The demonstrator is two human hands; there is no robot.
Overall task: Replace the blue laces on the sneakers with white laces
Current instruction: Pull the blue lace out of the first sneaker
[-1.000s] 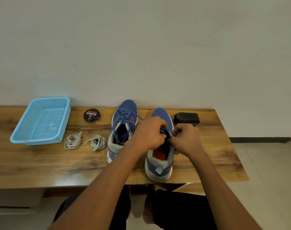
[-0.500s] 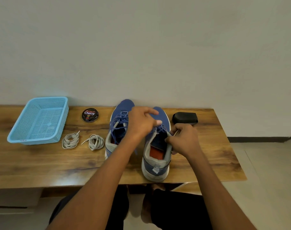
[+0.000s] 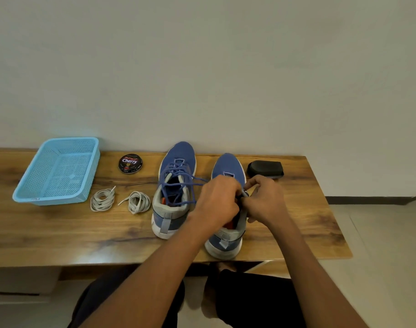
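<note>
Both hands at the lacing of the right-side sneaker on a wooden table against a pale wall.

The wooden table (image 3: 48,233) runs under both forearms, with tiled floor to the right of it. The left hand (image 3: 216,204) and right hand (image 3: 265,201) meet, fingers curled, over the near sneaker (image 3: 226,242), pinching at its blue lace (image 3: 244,192), mostly hidden. Just left of the left hand stands the second sneaker (image 3: 176,185), blue knit, grey heel, its lace loosened. Farther left lie two coiled white laces (image 3: 102,200) (image 3: 138,201), then a blue basket (image 3: 57,171). Beyond: a polish tin (image 3: 130,163) and a black brush (image 3: 265,169), near the wall (image 3: 202,67).
</note>
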